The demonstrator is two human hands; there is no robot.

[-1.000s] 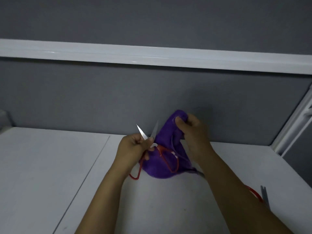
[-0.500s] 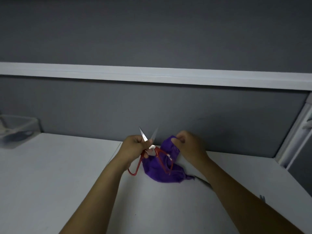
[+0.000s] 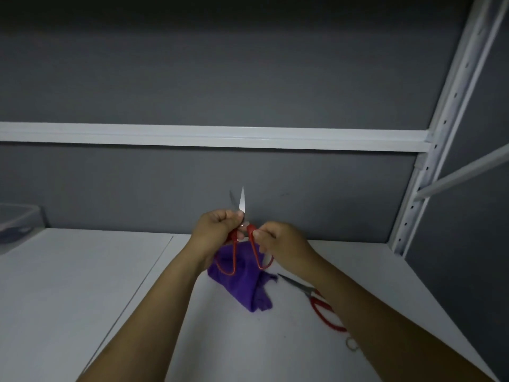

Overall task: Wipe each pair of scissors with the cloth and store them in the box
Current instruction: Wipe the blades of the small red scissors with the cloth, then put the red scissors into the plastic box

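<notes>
Left hand [image 3: 217,227] clenched round the pivot and left handle of the red-handled scissors [image 3: 241,202]. Right hand [image 3: 278,241] pinches the top of the right handle. The pair is held upright off the counter [image 3: 82,285], long axis vertical, blades up and slightly apart. Purple cloth [image 3: 242,282] lies loose just below, in neither hand. Clear box [image 3: 16,219] is far left, so the left hand is nearer for storing. Second scissors [image 3: 316,299] lie right, partly under the forearm.

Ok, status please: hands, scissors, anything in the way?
Left hand grips scissors near pivot, right hand pinches one handle. Blades up, slightly apart. Cloth below on table, second scissors beside it. Box far left, nothing between.
</notes>
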